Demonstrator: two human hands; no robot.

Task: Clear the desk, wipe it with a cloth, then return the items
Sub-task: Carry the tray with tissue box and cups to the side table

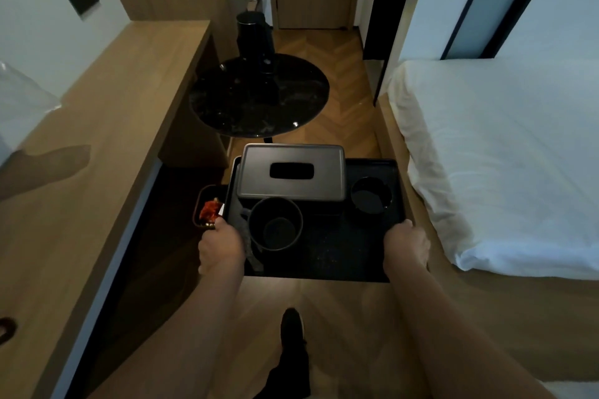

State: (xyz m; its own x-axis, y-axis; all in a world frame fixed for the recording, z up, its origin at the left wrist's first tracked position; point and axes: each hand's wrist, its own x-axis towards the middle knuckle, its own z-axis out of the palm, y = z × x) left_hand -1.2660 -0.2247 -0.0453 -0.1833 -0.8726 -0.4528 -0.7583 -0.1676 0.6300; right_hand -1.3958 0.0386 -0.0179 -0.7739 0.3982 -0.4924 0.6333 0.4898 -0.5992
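Observation:
I hold a black tray (337, 256) in the air above the floor, level, between the desk and the bed. My left hand (220, 246) grips its left edge and my right hand (406, 246) grips its right edge. On the tray sit a dark tissue box (291, 175) at the back, a round black cup (275, 227) at the front left, and a smaller black dish (371, 194) at the right. A grey cloth (248, 243) lies beside the cup under my left thumb. The long wooden desk (97, 146) runs along the left.
A round black side table (259, 97) with a tall black kettle (254, 39) stands ahead. A small bin (207, 207) with red rubbish sits on the floor under the desk edge. A white bed (502, 155) fills the right. A clear plastic bag (22, 100) rests on the desk's left.

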